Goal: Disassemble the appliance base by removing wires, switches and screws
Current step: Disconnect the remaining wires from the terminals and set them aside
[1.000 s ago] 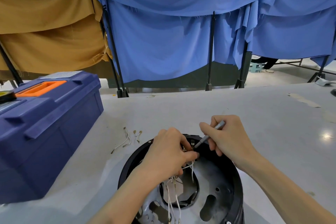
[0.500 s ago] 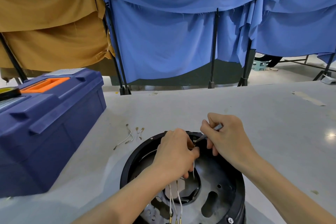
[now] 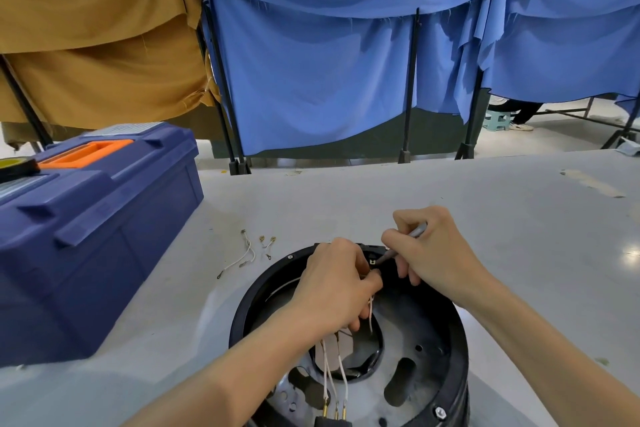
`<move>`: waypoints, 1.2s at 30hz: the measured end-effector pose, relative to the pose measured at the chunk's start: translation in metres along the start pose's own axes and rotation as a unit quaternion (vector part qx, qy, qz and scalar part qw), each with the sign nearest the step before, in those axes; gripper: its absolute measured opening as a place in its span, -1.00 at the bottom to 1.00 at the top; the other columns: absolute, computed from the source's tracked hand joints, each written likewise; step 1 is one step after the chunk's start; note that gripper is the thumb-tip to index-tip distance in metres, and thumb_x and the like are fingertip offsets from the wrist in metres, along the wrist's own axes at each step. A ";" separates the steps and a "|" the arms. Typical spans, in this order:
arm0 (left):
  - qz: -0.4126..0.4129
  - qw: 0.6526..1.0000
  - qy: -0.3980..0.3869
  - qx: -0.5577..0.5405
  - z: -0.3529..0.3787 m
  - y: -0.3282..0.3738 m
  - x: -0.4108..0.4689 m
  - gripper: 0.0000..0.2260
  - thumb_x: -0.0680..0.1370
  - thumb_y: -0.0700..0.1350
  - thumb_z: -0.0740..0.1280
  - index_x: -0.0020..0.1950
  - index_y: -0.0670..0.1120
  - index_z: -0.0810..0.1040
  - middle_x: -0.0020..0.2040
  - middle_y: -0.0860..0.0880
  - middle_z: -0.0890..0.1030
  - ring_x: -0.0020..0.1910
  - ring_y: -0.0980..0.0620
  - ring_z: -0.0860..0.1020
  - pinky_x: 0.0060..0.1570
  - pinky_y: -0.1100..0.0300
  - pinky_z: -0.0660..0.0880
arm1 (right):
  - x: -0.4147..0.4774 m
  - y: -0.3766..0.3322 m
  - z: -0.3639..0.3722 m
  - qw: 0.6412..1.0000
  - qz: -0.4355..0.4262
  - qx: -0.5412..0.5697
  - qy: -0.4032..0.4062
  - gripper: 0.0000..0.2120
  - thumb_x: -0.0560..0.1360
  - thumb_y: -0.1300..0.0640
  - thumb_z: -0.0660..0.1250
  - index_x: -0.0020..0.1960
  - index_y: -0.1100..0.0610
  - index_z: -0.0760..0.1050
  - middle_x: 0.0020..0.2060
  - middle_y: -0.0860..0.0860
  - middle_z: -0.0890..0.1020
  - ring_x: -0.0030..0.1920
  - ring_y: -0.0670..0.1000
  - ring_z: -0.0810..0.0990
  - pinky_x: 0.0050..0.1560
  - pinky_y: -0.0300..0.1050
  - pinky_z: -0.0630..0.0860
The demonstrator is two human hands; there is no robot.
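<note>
The round black appliance base point(image 3: 453, 350) lies open side up on the grey table in front of me. My right hand point(image 3: 436, 253) grips a thin grey screwdriver point(image 3: 415, 231), its tip set against a small part at the base's far inner rim. Just left of that tip, my left hand point(image 3: 336, 291) has its fingers curled, pinching white wires point(image 3: 370, 314) inside the base. More white wires point(image 3: 332, 381) with brass terminals run toward the near edge.
A large blue toolbox point(image 3: 93, 239) with an orange handle stands at the left. Loose white wires point(image 3: 242, 258) and small brass terminals point(image 3: 267, 242) lie on the table between toolbox and base. Blue and tan cloth screens hang behind the table.
Both hands stay at the far rim of the base. The left hand has closed in a little toward the screwdriver tip; the view has shifted slightly.
</note>
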State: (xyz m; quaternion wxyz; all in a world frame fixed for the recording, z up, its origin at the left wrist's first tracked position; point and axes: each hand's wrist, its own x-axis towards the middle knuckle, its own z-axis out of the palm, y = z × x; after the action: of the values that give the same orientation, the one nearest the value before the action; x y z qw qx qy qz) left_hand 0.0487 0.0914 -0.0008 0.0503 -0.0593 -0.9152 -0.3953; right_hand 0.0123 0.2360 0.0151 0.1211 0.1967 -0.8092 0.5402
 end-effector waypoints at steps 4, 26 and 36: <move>-0.001 1.000 -0.006 -0.007 -0.001 0.000 0.000 -0.85 0.51 -0.21 0.29 -0.22 -0.27 0.53 -0.52 -0.12 0.59 -0.70 0.05 0.46 -0.63 0.32 0.36 | 0.001 0.001 0.000 1.000 0.011 0.022 0.000 -0.64 0.37 0.37 0.27 -0.47 0.24 0.15 -0.64 0.29 0.39 -0.68 0.03 0.31 -0.47 -0.11 0.32; 0.002 1.000 -0.005 -0.026 -0.002 0.000 0.003 -0.87 0.46 -0.24 0.32 -0.23 -0.31 0.52 -0.51 -0.14 0.59 -0.68 0.03 0.46 -0.63 0.31 0.36 | -0.001 0.002 0.000 0.999 -0.031 -0.013 0.000 -0.64 0.41 0.38 0.28 -0.43 0.28 0.14 -0.58 0.35 0.38 -0.67 -0.01 0.34 -0.54 -0.17 0.31; -0.003 1.000 -0.007 -0.031 -0.001 0.000 0.003 -0.87 0.44 -0.22 0.34 -0.24 -0.28 0.51 -0.54 -0.10 0.57 -0.69 0.04 0.46 -0.64 0.33 0.33 | 0.007 0.010 -0.002 1.000 -0.010 0.027 -0.001 -0.60 0.35 0.40 0.27 -0.51 0.15 0.13 -0.73 0.01 0.29 -0.65 0.07 0.39 -0.50 -0.35 0.34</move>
State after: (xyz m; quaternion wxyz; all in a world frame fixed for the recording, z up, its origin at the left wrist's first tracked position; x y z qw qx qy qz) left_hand 0.0454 0.0908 0.0005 0.0411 -0.0607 -0.9032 -0.4228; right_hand 0.0011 0.2397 0.0102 0.1201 0.2082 -0.7924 0.5607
